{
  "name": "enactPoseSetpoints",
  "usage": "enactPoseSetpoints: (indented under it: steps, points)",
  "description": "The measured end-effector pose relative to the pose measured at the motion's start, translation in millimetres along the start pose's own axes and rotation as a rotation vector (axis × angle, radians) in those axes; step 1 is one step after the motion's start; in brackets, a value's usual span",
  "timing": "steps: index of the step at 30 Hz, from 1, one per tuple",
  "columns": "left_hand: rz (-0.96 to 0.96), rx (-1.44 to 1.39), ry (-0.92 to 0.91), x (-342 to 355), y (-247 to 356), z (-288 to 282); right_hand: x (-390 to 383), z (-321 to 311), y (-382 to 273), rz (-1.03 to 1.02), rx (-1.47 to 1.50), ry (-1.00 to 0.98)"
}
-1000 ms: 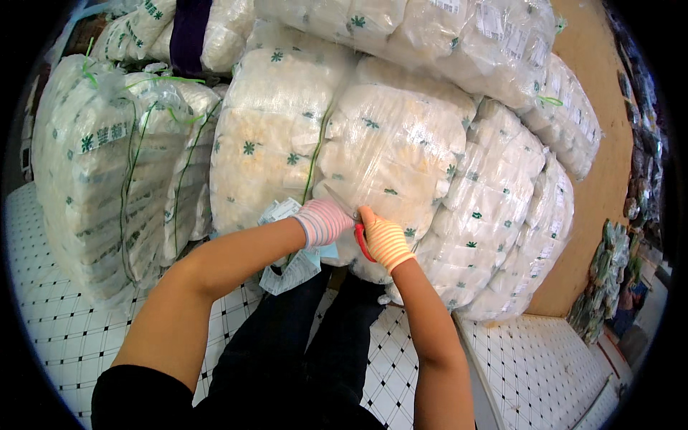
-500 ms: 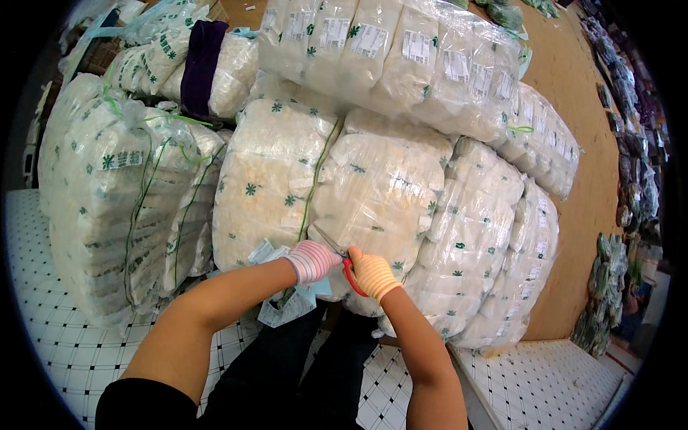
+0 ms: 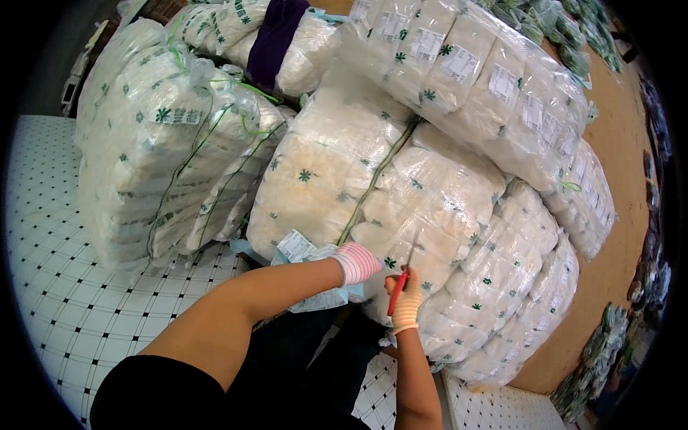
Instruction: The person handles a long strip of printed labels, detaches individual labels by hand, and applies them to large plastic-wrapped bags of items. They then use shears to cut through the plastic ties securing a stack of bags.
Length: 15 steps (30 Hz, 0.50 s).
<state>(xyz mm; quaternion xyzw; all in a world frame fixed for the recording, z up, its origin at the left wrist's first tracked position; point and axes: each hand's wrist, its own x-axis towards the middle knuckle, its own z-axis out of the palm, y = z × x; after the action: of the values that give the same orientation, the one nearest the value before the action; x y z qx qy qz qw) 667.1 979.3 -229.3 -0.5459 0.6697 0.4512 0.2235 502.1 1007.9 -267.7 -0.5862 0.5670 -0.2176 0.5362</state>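
My right hand (image 3: 407, 304), in a yellow-and-orange striped glove with bare fingertips, grips red-handled scissors (image 3: 398, 292). Their blades point up and away in front of a clear plastic-wrapped bundle (image 3: 423, 193) of white packs with green marks. Just left of it is my left hand (image 3: 356, 263), in a pink-striped glove, closed low against the same bundle; whatever its fingers pinch is hidden. Light blue sheets with a white printed label (image 3: 295, 245) stick out beneath my left wrist. A dark green cord (image 3: 374, 183) runs down the bundle above my left hand.
More wrapped bundles (image 3: 143, 179) stand at left on the tiled floor (image 3: 50, 236). Another bundle (image 3: 459, 68) lies on top, and several lean at right. A purple cloth (image 3: 278, 43) drapes a far pack. Bagged greens (image 3: 545, 21) lie beyond on brown board (image 3: 609, 129).
My right hand has drawn the scissors away from my left hand and turned them upright. The view has shifted, so the bundles sit farther right. My left hand remains low at the bundle.
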Motion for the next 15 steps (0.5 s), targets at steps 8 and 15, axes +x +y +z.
enactPoseSetpoints:
  steps: [8, 15]
  points:
    - [-0.087, -0.168, 0.063, 13, -8, 24, -32, -2, -13, 0.629, 0.559, -0.230]
    - [0.035, -0.001, 0.037, 0, -2, 0, -30, -16, 12, 0.569, 0.284, -0.209]
